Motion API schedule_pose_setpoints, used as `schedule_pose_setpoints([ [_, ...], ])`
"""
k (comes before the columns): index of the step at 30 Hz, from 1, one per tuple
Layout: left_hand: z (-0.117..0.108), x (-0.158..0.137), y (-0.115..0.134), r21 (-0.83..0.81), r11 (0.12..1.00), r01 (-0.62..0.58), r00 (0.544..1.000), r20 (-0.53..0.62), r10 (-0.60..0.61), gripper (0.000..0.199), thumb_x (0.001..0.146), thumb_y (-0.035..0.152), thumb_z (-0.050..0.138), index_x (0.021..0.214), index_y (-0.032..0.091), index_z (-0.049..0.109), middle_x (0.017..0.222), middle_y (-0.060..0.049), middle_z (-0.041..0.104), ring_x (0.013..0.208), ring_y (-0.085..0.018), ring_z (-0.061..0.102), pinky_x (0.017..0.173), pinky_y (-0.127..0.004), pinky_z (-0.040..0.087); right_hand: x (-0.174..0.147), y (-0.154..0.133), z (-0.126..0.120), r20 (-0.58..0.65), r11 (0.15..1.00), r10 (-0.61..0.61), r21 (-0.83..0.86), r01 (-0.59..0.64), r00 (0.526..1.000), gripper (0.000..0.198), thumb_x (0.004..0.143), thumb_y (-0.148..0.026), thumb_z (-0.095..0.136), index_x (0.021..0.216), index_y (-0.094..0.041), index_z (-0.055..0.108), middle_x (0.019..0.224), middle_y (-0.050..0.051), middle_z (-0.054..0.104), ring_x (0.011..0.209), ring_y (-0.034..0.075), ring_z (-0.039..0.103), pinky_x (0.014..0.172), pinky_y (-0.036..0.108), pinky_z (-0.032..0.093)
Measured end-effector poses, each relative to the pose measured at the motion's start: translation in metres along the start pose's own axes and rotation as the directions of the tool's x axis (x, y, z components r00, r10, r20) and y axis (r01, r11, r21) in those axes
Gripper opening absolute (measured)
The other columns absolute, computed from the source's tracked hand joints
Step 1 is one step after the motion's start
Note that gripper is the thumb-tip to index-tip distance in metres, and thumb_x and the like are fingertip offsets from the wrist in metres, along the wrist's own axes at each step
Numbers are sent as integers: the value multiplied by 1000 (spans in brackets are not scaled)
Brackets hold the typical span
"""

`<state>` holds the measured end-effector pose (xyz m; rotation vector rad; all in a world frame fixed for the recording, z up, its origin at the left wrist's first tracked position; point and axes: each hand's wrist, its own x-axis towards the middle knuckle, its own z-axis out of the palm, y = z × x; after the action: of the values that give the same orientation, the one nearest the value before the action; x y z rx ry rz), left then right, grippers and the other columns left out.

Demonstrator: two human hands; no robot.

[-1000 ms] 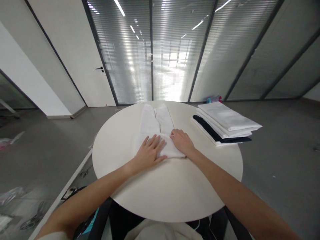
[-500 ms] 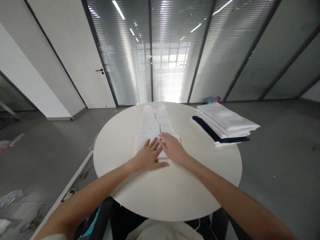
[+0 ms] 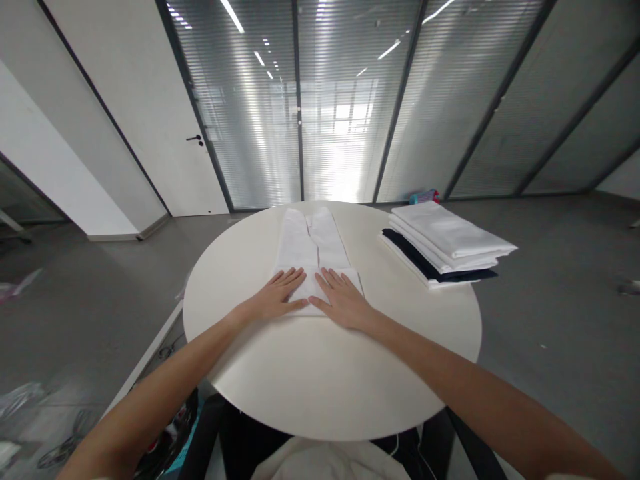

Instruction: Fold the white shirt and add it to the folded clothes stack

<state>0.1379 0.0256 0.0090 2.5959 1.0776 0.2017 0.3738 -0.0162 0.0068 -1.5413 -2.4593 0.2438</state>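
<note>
A white folded garment (image 3: pixel 294 247) lies flat on the round white table (image 3: pixel 320 373), with a seam or gap running down its middle. Its near end is doubled over into a flat band. My left hand (image 3: pixel 280 293) rests palm down on the left of this band, fingers spread. On the right of the band lies my right hand (image 3: pixel 343 297), also flat with its fingers apart. The two thumbs point toward each other, and neither hand grips the cloth.
A stack of folded white cloths (image 3: pixel 450 233) with a dark navy one (image 3: pixel 435 263) among them sits at the table's right, overhanging its edge. Behind the table stand glass panels with blinds and a white door (image 3: pixel 135 100). Cables and plastic lie on the floor at left.
My left hand has moved left and slightly away from me, so the hands, close together before, are now apart on the folded band. My right hand has barely shifted.
</note>
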Motion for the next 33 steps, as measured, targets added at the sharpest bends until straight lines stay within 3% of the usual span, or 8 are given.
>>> schedule_pose_setpoints([
  [4,6,2,-2,-86,996,35,977,-209,-52,67,98,57,42,151,16,43,160,-15,34,151,-29,23,121,-47,21,1,6,-13,-69,1000,-23,10,24,997,74,101,-63,26,153,-12,40,158,16,36,147,29,30,120,45,24],
  [7,-2,-1,-6,-116,959,260,821,-496,-282,55,94,50,52,133,12,59,136,-21,57,130,-31,51,107,-44,40,0,20,-37,-227,986,135,-65,-153,965,58,102,-50,36,143,-12,51,143,18,54,132,30,50,110,42,36],
  [10,-19,-11,-14,-182,834,521,708,-454,-541,48,92,57,50,96,14,70,89,-13,69,83,-26,64,75,-36,48,-5,38,-62,-211,899,404,-87,-429,890,50,99,-51,42,111,-11,70,113,21,68,105,33,64,90,42,45],
  [13,-30,-26,-21,-268,774,574,763,-169,-624,62,89,70,44,62,18,63,56,-5,58,55,-19,54,56,-29,35,-14,48,-75,17,859,512,-20,-512,859,55,94,-63,45,80,-16,69,85,16,70,83,30,67,70,36,44],
  [16,-29,-43,-20,-346,788,510,830,-44,-556,62,83,73,50,55,18,59,51,-2,53,49,-15,47,53,-27,29,-25,45,-76,140,895,429,69,-441,892,56,91,-67,47,65,-19,60,70,10,67,68,25,63,59,31,36],
  [22,-15,-61,-11,-515,782,352,884,-91,-458,43,72,59,69,65,17,67,60,-1,59,58,-14,48,53,-24,31,-46,36,-62,143,905,413,43,-423,899,52,87,-64,54,59,-21,51,65,8,63,62,21,56,58,31,30],
  [27,-3,-57,-8,-733,659,167,892,-173,-418,37,73,52,73,72,18,57,60,4,51,54,-10,44,52,-21,31,-47,42,-48,-33,864,289,439,-246,957,34,85,-50,56,68,-21,50,70,3,59,64,18,53,61,29,36],
  [33,5,-49,-1,-843,536,43,876,-227,-426,45,76,58,72,85,18,53,72,1,60,56,-8,49,50,-19,33,-39,45,-30,-107,714,378,666,-216,920,28,87,-49,50,77,-22,48,63,-2,56,57,15,49,55,27,35],
])
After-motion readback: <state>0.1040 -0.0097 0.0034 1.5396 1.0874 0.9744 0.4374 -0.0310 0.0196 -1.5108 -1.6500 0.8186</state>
